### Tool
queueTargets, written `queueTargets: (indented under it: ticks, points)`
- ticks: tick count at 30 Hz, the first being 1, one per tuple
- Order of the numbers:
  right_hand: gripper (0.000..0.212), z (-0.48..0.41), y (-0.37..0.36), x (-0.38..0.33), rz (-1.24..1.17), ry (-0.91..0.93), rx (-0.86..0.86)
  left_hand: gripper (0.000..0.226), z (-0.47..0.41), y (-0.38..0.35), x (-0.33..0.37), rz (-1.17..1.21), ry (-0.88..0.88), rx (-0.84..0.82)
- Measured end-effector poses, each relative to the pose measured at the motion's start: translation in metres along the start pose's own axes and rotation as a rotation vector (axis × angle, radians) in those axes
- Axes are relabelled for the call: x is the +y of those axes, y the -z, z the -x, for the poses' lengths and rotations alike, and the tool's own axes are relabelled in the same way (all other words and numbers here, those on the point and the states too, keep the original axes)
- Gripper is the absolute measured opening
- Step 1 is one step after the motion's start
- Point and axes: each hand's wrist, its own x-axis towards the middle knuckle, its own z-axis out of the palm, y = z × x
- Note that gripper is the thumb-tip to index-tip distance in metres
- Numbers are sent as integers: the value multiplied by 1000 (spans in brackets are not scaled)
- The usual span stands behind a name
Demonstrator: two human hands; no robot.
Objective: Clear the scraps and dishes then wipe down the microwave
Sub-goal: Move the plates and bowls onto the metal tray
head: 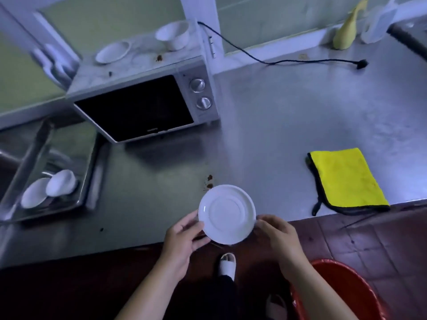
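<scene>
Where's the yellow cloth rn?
Head view, right side: the yellow cloth lies flat on the steel counter at its front edge, right of the held plate.

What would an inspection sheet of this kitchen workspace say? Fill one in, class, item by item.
Surface: steel counter, brown scraps near the front edge.
Job's things: white plate, empty; microwave shut, with a dish, a bowl and crumbs on top; yellow cloth lying flat.
Clutter: two white dishes in a metal tray.
Grips: left hand and right hand both hold the plate's rim.
Cables: black cord, plug loose on the counter.
Surroundings: red basin on tiled floor.
</scene>
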Motion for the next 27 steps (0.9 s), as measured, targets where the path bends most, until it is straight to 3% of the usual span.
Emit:
queueTargets:
  ticks: [6,10,20,27]
  points:
    - [9,23,-73,22,91,44,-72,26,23,85,-13,98,-28,146]
    - [8,34,-134,35,176,56,-105,21,24,146,-10,146,-70,141]
    - [4,68,-347,102,435,15,-173,19,23,356,2,282,-124,289]
    - [4,76,-471,133,513,126,-249,15,30,467,6,388,-148,377]
